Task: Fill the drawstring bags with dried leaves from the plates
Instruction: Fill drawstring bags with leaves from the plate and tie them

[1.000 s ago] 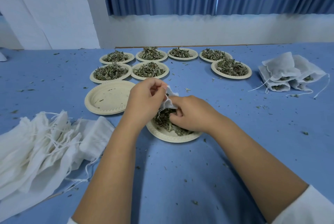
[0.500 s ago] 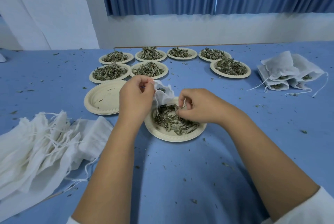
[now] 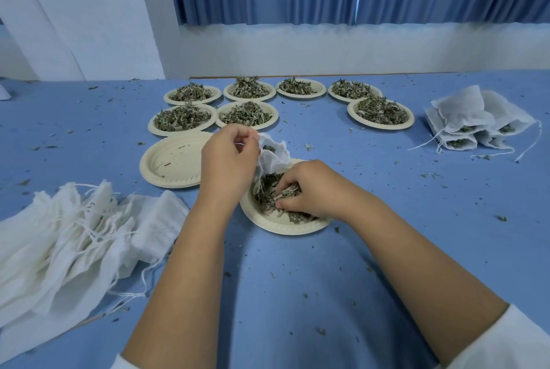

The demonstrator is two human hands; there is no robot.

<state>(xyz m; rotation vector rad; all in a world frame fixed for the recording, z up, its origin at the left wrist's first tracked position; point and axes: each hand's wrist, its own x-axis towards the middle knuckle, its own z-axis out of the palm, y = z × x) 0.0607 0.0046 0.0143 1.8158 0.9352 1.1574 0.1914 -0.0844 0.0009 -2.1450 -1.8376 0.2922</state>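
Observation:
A cream paper plate [image 3: 275, 224] with dried leaves [image 3: 266, 190] lies in front of me. My left hand [image 3: 227, 161] pinches the rim of a white drawstring bag [image 3: 273, 154], holding its mouth open just above the plate's far edge. A few leaves show inside the bag. My right hand [image 3: 309, 187] is down in the plate, fingers curled round a clump of leaves. Several filled bags [image 3: 473, 118] lie at the right. A heap of empty bags [image 3: 68, 231] lies at the left.
Several more plates of leaves [image 3: 247, 115] stand in two rows at the back, one further right [image 3: 381, 114]. A stack of empty plates [image 3: 175, 161] sits left of my left hand. Leaf crumbs are scattered over the blue table [image 3: 387, 249].
My right hand left the bag's mouth and dropped into the plate, where it now gathers leaves. My left hand lifted the bag slightly and keeps holding it open.

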